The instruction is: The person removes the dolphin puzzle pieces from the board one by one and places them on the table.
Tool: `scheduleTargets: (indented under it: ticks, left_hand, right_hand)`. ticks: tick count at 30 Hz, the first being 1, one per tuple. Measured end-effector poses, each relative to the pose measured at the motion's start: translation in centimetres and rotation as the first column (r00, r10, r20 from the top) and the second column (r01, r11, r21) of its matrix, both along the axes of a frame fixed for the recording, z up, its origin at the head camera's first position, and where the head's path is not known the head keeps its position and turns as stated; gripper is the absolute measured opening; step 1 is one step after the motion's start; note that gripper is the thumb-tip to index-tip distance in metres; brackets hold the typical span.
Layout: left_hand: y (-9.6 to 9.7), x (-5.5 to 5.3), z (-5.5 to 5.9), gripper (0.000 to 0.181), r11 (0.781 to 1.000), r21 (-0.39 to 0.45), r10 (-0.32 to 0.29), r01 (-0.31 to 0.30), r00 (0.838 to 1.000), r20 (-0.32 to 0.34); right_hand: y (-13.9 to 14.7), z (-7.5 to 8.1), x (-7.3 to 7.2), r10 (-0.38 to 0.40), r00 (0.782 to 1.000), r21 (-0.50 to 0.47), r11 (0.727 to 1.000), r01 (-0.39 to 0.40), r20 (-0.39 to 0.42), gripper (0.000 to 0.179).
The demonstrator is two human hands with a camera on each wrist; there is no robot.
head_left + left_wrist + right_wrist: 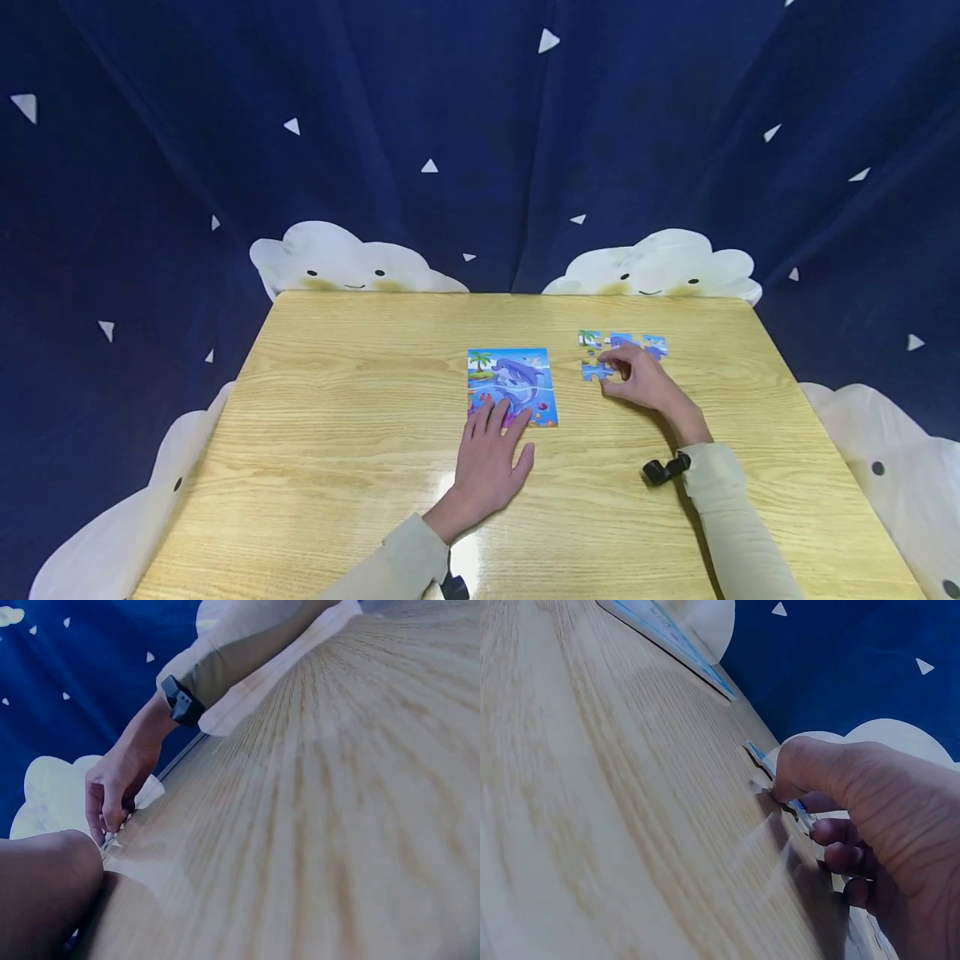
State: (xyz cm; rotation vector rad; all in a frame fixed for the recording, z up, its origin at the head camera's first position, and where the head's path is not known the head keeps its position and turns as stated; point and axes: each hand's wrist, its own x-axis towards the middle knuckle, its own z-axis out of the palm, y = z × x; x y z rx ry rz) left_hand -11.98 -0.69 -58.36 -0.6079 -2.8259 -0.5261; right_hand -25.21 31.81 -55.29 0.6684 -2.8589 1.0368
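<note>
A square dolphin picture card (519, 372) lies on the wooden table. The fingers of my left hand (489, 467), straight and slightly spread, rest on its lower edge. To the right, my right hand (643, 379) pinches a small blue puzzle piece (592, 372) between thumb and fingertips, low at the table. Just behind it lie a palm-tree piece (588, 337), a purple-and-blue piece (622, 339) and another blue piece (657, 342). In the right wrist view, the thumb and curled fingers of the right hand (885, 802) partly cover the pieces.
The wooden table (337, 400) has its far edge beyond the card and pieces. A dark blue curtain (480, 108) with white triangles hangs behind, with white cloud shapes (660, 262) along the table's edges. A black wrist device (663, 469) sits at the right cuff.
</note>
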Motion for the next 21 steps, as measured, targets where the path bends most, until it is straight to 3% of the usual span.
scheduleTargets:
  ticks: [5,12,21]
  left_hand:
    - [0.1,0.0,0.0,0.053,1.000,0.002,0.004,-0.004,1.000,-0.029]
    - [0.0,0.1,0.0,0.052,1.000,-0.007,0.008,-0.008,1.000,-0.021]
    - [0.0,-0.1,0.1,0.055,1.000,-0.028,0.010,-0.009,1.000,0.026]
  right_hand:
    - [-0.1,0.0,0.1,0.005,1.000,0.009,1.000,-0.005,-0.016,0.038]
    - [-2.1,0.3,0.7,-0.019,0.996,-0.003,1.000,0.019,-0.092,0.035]
    - [-6.7,0.8,1.5,0.141,0.987,-0.101,0.984,-0.149,-0.076,0.033]
